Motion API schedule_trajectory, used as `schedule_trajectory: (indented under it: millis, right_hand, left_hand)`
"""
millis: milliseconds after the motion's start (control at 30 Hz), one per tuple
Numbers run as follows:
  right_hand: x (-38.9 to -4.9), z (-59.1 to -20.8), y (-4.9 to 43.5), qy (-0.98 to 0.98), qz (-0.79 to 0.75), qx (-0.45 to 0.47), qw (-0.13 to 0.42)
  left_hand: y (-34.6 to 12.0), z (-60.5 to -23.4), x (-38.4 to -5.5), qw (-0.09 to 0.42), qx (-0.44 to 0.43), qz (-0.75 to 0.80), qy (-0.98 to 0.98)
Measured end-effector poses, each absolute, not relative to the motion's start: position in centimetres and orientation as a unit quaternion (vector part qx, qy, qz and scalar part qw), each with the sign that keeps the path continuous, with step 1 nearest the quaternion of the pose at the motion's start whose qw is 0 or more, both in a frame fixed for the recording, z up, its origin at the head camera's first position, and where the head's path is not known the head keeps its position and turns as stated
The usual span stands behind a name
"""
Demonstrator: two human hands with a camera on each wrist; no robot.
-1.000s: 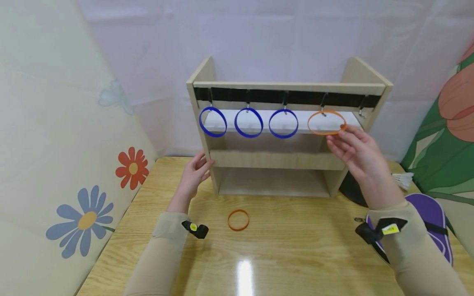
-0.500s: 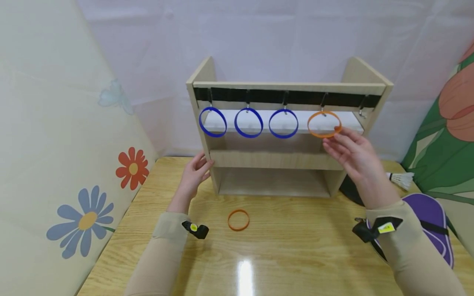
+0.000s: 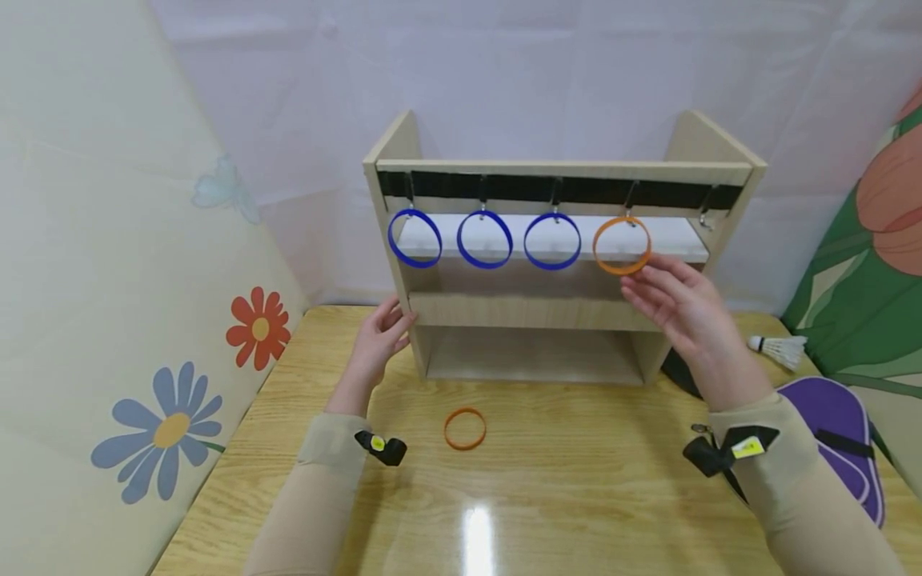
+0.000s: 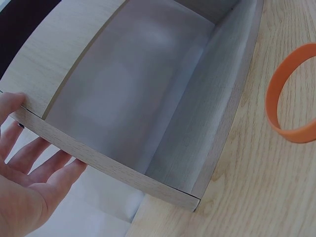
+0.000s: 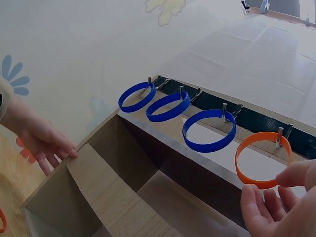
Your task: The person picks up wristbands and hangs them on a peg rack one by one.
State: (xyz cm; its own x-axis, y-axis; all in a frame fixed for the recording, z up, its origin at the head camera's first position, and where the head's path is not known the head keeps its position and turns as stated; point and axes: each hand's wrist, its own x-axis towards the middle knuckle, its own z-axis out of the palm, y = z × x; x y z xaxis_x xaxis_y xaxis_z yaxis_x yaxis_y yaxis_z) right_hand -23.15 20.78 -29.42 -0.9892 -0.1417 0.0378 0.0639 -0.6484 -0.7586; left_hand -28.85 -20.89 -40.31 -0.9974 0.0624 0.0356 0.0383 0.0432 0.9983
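Observation:
My left hand (image 3: 380, 336) grips the left side panel of a small wooden shelf (image 3: 540, 312), thumb at the front and fingers behind. At the shelf's right, my right hand (image 3: 684, 312) pinches the lower right edge of an orange wristband (image 5: 240, 168) between thumb and fingers. That wristband hangs from the fourth metal hook (image 5: 280, 137). Three blue wristbands hang in a row to its left: one at the far left (image 3: 392, 240), one in the middle (image 3: 461, 242) and one beside the orange one (image 3: 527, 244). A second orange wristband (image 3: 447, 434) lies on the table before the shelf.
The fifth hook (image 3: 704, 220), at the right end of the black strip (image 3: 670, 194), holds no band. A shuttlecock (image 3: 785, 350) and a purple case (image 3: 828, 400) lie on the wooden table (image 3: 576, 480) at right, beside a dark object partly hidden by my arm.
My right hand has moved a little left and down with the orange wristband's edge. The band went from stretched sideways to nearly round. My left hand has stayed put.

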Motion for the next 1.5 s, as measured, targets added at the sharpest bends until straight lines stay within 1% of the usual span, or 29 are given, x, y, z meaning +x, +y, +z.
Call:
schedule_trajectory:
  millis: [200, 333, 567, 767, 1133, 1500]
  right_hand:
    - [-23.2, -30.1, 20.6, 0.423, -0.903, -0.053, 0.059]
    - [-23.0, -30.7, 20.4, 0.444, -0.893, -0.041, 0.062]
    - [-22.9, -32.0, 19.4, 0.473, -0.876, -0.026, 0.089]
    - [-22.9, -33.6, 18.1, 0.515, -0.849, -0.03, 0.113]
    - [-22.8, -36.7, 15.2, 0.59, -0.795, -0.053, 0.133]
    - [-22.6, -40.2, 12.0, 0.601, -0.779, -0.055, 0.171]
  left_hand:
    - [-20.8, -40.2, -28.7, 0.007, 0.036, 0.688, 0.725]
    - [-20.8, -40.2, -28.7, 0.007, 0.034, 0.688, 0.725]
    - [-20.8, -40.2, -28.7, 0.006, 0.034, 0.69, 0.723]
    - [-20.7, -40.1, -28.7, 0.007, 0.036, 0.688, 0.724]
    - [-20.7, -40.1, -28.6, 0.009, 0.03, 0.688, 0.725]
    - [-20.8, -40.2, -28.5, 0.008, 0.034, 0.688, 0.725]
